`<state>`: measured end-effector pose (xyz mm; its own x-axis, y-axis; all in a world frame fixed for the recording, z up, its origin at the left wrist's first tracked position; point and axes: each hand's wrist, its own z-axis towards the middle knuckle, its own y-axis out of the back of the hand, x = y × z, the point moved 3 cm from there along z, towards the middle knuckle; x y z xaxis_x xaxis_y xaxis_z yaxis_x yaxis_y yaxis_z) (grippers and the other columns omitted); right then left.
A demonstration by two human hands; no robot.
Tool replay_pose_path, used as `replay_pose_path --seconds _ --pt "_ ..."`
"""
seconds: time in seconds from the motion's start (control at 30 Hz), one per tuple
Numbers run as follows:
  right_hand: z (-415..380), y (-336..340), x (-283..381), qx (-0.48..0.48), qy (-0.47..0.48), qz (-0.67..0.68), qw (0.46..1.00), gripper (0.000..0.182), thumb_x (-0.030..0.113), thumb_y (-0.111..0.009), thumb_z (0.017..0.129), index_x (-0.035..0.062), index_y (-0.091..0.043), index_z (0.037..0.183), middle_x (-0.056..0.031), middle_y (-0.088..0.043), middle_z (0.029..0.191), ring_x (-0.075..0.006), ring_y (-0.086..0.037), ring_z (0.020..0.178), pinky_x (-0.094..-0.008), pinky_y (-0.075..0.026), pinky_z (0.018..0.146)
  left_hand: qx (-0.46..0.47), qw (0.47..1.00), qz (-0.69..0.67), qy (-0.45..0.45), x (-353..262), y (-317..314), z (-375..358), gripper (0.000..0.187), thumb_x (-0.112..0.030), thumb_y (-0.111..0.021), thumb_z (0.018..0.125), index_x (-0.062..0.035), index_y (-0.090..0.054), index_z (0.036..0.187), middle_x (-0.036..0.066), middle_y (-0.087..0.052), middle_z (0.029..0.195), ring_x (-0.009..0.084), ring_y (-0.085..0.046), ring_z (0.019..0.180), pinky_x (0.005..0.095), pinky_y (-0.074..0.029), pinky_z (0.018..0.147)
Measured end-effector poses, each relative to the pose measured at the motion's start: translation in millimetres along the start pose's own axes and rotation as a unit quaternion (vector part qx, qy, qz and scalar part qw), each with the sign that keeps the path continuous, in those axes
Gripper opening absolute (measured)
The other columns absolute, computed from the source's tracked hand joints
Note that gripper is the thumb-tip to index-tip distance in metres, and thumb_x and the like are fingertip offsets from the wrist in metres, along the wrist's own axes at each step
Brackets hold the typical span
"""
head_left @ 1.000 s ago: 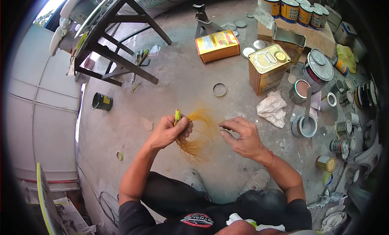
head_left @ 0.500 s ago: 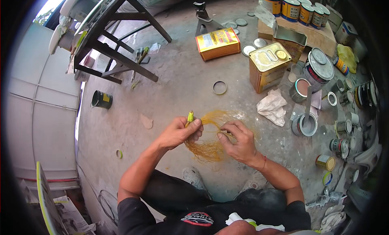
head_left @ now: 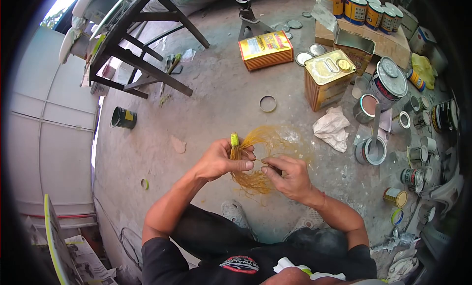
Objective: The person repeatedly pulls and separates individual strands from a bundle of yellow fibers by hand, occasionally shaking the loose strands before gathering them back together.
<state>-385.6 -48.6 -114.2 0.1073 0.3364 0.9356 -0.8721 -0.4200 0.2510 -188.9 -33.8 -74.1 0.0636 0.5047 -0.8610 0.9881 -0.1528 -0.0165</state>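
A bundle of thin yellow-brown fibres (head_left: 253, 182) hangs in loose curls between my two hands, its bound end wrapped in yellow-green tape (head_left: 234, 139). My left hand (head_left: 221, 160) is closed around the bundle just below the tape, with the thumb pointing right. My right hand (head_left: 290, 176) pinches strands at the right of the bundle, its fingertips a short gap from my left thumb. Some fibres fan out above and behind my fingers.
A yellow thinner can (head_left: 266, 50) lies ahead, with an upright square can (head_left: 328, 81) right of it. Paint tins and a crumpled white cloth (head_left: 331, 129) are at right. A dark stand (head_left: 147, 54) is at upper left; a black tin (head_left: 124, 118) lies below it.
My left thumb has moved off the tape and stretched right towards my right hand. The taped end stands more upright, and my right hand's fingers have drawn closer together.
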Motion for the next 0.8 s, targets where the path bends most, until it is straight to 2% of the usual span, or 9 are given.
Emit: replay_pose_path --seconds 0.1,0.17,0.33,0.43,0.5,0.53,0.6,0.7,0.8 --pt "0 -2 3 -0.013 -0.049 0.082 0.995 0.014 0.009 -0.068 0.081 0.0011 -0.067 0.092 -0.0117 -0.064 0.072 -0.0216 -0.063 0.058 -0.0303 -0.049 0.054 0.012 1.0 -0.006 0.018 0 -5 0 0.034 -0.007 -0.078 0.076 0.0027 -0.059 0.103 0.007 -0.065 0.088 0.0134 -0.064 0.082 0.0273 -0.053 0.075" --pt "0 -4 1 -0.02 -0.041 0.082 0.996 0.014 0.008 -0.068 0.081 0.0012 -0.066 0.093 -0.0122 -0.065 0.073 -0.0213 -0.063 0.058 -0.0305 -0.049 0.054 0.004 1.0 0.013 -0.009 0 -8 0 0.035 -0.01 -0.077 0.078 0.0043 -0.059 0.105 0.006 -0.064 0.086 0.0118 -0.061 0.077 0.026 -0.051 0.069" --pt "0 -5 -3 -0.023 -0.045 0.053 0.997 0.012 0.008 -0.067 0.081 0.0008 -0.066 0.09 -0.0131 -0.066 0.074 -0.0212 -0.064 0.06 -0.0304 -0.049 0.055 -0.004 0.999 0.041 -0.016 2 -12 0 0.029 -0.009 -0.074 0.08 0.0033 -0.06 0.103 0.005 -0.064 0.087 0.011 -0.06 0.077 0.0252 -0.049 0.069" --pt "1 -4 -5 -0.03 0.024 0.063 0.997 0.012 0.009 -0.067 0.081 0.0007 -0.067 0.089 -0.0132 -0.067 0.074 -0.0203 -0.064 0.062 -0.0295 -0.049 0.056 -0.003 0.998 0.058 -0.03 3 -16 2 0.026 -0.008 -0.073 0.081 0.002 -0.061 0.102 0.003 -0.063 0.088 0.0095 -0.059 0.078 0.0244 -0.048 0.07" --pt "1 -3 -10 0.026 -0.062 0.065 0.996 0.014 0.009 -0.067 0.081 0.0003 -0.069 0.091 -0.0126 -0.068 0.076 -0.016 -0.064 0.066 -0.0273 -0.049 0.058 -0.004 0.996 0.075 -0.044 4 -19 2 0.025 -0.008 -0.072 0.082 0.0013 -0.061 0.102 0.003 -0.063 0.088 0.0088 -0.058 0.078 0.0241 -0.048 0.07" --pt "0 -4 -11 0.028 -0.063 0.065 0.996 0.014 0.009 -0.067 0.081 0.0003 -0.069 0.091 -0.0126 -0.068 0.076 -0.016 -0.064 0.066 -0.0273 -0.049 0.058 -0.003 0.996 0.072 -0.053 4 -20 2 0.022 -0.008 -0.07 0.083 0.0008 -0.061 0.101 0.002 -0.063 0.088 0.0082 -0.057 0.079 0.0239 -0.047 0.07" --pt "-2 -8 -18 0.042 -0.141 0.163 0.976 0.016 0.009 -0.066 0.081 -0.0003 -0.069 0.094 -0.0084 -0.068 0.076 -0.0102 -0.062 0.068 -0.0248 -0.048 0.06 -0.001 0.996 0.066 -0.061 4 -21 2 0.019 -0.007 -0.068 0.084 0.0002 -0.061 0.1 0.001 -0.063 0.088 0.0077 -0.056 0.079 0.0236 -0.047 0.071" --pt "-4 -11 -24 0.09 -0.232 0.247 0.936 0.014 0.008 -0.067 0.084 -0.0033 -0.069 0.093 -0.006 -0.067 0.081 -0.0074 -0.061 0.072 -0.0227 -0.05 0.065 -0.006 0.995 0.081 -0.05 7 -17 2 0.018 -0.006 -0.065 0.084 -0.0001 -0.061 0.101 0.0 -0.062 0.087 0.0078 -0.055 0.079 0.0236 -0.046 0.071" --pt "-2 -10 -21 0.099 -0.249 0.282 0.921 0.014 0.007 -0.065 0.084 -0.0028 -0.068 0.094 -0.0055 -0.066 0.077 -0.0081 -0.062 0.07 -0.0219 -0.05 0.064 0.013 0.992 0.111 -0.057 10 -16 3 0.022 -0.009 -0.067 0.086 0.001 -0.059 0.104 0.001 -0.064 0.088 0.0069 -0.057 0.078 0.0239 -0.048 0.068"
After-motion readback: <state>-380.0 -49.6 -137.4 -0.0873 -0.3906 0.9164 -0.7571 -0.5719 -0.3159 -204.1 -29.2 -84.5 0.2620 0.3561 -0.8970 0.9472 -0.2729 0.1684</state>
